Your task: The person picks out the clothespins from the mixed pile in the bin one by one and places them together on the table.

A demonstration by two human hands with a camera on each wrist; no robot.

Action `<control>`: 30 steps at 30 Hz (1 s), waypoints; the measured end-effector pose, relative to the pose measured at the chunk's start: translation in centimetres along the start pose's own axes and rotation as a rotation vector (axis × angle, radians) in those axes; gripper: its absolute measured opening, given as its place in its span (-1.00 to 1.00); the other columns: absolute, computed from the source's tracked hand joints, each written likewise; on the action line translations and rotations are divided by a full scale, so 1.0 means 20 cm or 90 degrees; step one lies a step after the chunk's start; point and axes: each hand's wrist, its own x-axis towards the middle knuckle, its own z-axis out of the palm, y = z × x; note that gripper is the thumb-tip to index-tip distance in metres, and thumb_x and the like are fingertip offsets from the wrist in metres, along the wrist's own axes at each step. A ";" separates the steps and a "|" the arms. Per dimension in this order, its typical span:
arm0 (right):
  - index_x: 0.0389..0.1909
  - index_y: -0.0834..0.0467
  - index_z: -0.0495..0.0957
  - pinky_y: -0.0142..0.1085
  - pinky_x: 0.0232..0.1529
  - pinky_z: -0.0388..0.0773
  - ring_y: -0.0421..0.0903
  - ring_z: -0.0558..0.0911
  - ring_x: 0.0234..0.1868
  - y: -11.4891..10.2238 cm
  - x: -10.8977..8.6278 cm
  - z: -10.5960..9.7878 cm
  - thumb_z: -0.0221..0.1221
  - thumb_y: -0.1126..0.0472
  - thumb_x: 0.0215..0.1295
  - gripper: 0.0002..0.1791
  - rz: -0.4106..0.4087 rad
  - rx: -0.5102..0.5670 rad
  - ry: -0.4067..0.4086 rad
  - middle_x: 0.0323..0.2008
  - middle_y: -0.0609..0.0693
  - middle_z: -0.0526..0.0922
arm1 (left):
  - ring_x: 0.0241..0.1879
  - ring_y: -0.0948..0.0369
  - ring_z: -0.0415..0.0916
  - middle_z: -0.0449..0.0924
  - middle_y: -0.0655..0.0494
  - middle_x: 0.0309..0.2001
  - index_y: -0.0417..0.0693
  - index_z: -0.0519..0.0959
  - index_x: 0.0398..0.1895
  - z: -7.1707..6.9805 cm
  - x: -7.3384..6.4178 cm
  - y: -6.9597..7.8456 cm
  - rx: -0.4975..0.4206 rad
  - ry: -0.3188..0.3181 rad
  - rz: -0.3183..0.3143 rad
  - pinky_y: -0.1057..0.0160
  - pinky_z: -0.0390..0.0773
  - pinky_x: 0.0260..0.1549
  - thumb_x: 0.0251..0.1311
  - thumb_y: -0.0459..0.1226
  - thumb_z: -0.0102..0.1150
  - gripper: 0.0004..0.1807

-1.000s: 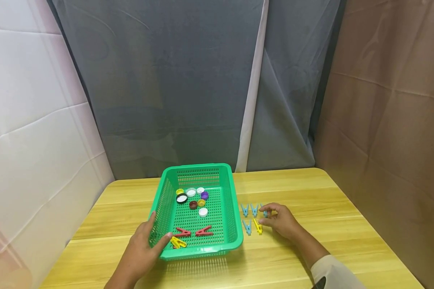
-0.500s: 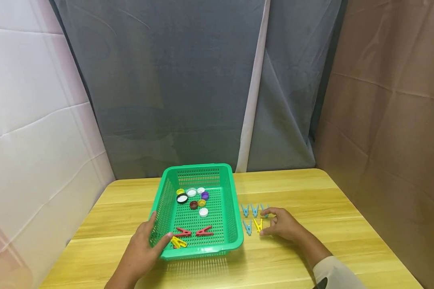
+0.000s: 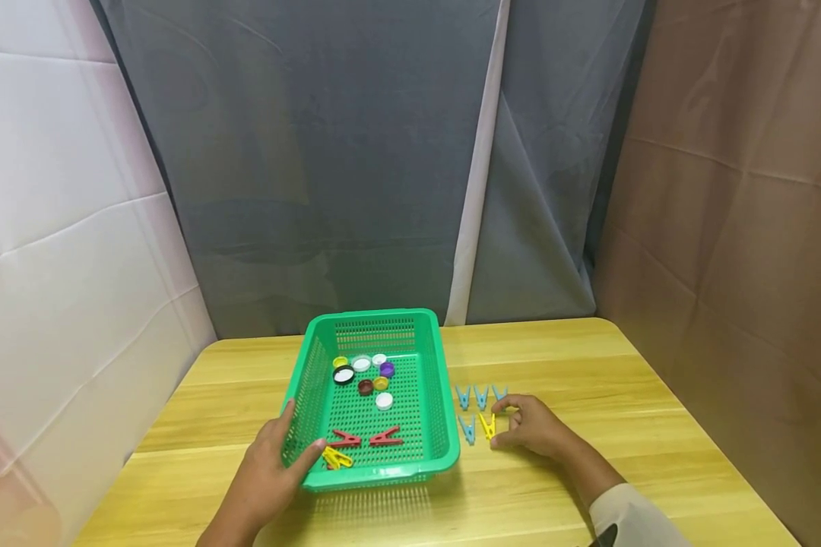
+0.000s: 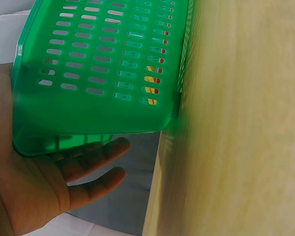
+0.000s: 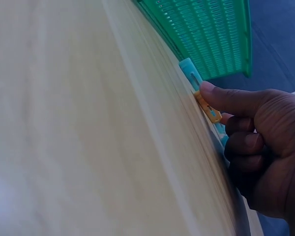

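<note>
My left hand [image 3: 263, 467] holds the near-left corner of a green plastic basket [image 3: 448, 410], its thumb over the rim; in the left wrist view several fingers [image 4: 96, 189] reach out below the basket wall. On the table to the right of the basket, my right hand [image 3: 537, 429] has thumb and index finger at the two ends of a yellow clothespin [image 3: 487, 427]. The right wrist view shows the thumb [image 5: 226, 100] at this clothespin [image 5: 208, 107], other fingers curled. Beside it lie a blue clothespin [image 3: 467, 431] and, in a row behind, further blue clothespins [image 3: 482, 398].
Inside the basket are several bottle caps, among them a white cap [image 3: 384, 401] and a purple cap [image 3: 387, 369]. Red clothespins [image 3: 386, 437] and yellow clothespins [image 3: 337, 458] lie near its front. Grey cloth [image 3: 356, 190] hangs behind the wooden table [image 3: 554, 357].
My right hand has shifted slightly toward me, from the back-right blue clothespin to the yellow one, which has turned a little. The left hand and the basket have stayed put.
</note>
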 end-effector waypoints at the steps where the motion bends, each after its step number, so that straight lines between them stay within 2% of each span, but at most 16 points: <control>1: 0.30 0.39 0.52 -0.46 -0.60 0.25 -0.25 0.27 -0.66 0.00 0.00 0.00 0.59 0.27 0.20 -0.29 -0.002 0.000 -0.001 -0.66 -0.14 0.41 | 0.46 -0.46 0.42 0.39 -0.53 0.48 -0.31 -0.03 0.77 0.00 0.00 0.00 -0.001 0.000 0.000 -0.50 0.44 0.39 0.55 0.15 0.23 0.07; 23: 0.35 0.40 0.46 -0.50 -0.65 0.21 -0.29 0.19 -0.71 0.01 0.00 0.02 0.57 0.25 0.26 -0.26 -0.005 0.023 -0.022 -0.65 -0.16 0.36 | 0.45 -0.46 0.43 0.40 -0.52 0.47 -0.32 -0.01 0.76 0.00 0.00 -0.01 -0.004 0.010 0.010 -0.51 0.44 0.38 0.55 0.16 0.22 0.06; 30: 0.34 0.40 0.47 -0.50 -0.65 0.22 -0.30 0.18 -0.72 0.02 0.00 0.02 0.58 0.24 0.25 -0.27 -0.008 0.013 -0.015 -0.65 -0.16 0.35 | 0.44 -0.46 0.44 0.41 -0.53 0.46 -0.33 0.01 0.76 0.00 -0.01 -0.01 -0.001 0.016 0.019 -0.51 0.45 0.37 0.55 0.14 0.23 0.05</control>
